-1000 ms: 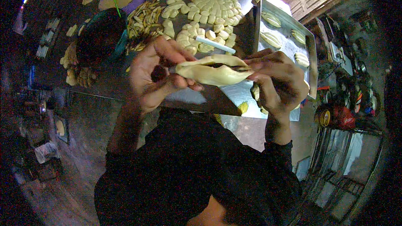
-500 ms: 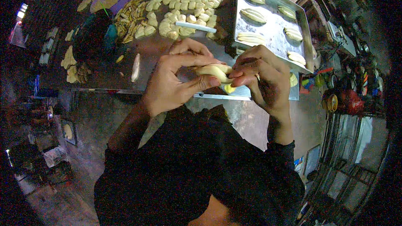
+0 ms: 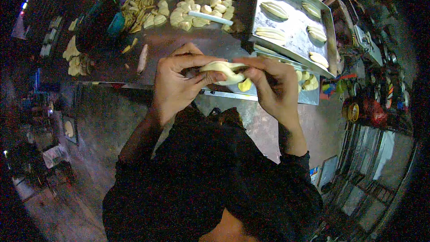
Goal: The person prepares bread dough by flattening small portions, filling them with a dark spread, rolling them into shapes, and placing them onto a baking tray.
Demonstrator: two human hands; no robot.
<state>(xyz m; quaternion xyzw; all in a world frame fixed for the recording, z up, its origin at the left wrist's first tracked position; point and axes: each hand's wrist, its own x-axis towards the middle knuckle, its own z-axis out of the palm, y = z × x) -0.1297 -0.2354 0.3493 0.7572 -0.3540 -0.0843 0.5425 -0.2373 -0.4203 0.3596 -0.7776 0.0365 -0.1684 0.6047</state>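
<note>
Both hands have come closer together since the earliest view, where the dough piece was stretched long between them with a dark slit facing up; now it is bunched into a short, curled shape. It sits between the two hands, in the air just over the near side of the table. The left hand pinches its left end, thumb in front and fingers behind. The right hand is bent in on the other end, thumb and fingertips pinching it, though blur hides the exact contact.

The step in hand looks like folding and sealing the dough. The next move probably calls for small, even pinches along the join, the left hand steadying while the right presses, without tearing the soft wall. Beyond the right hand, a metal tray bears ridged dough pieces; beyond the left lies a heap of yellowish strips.
</note>
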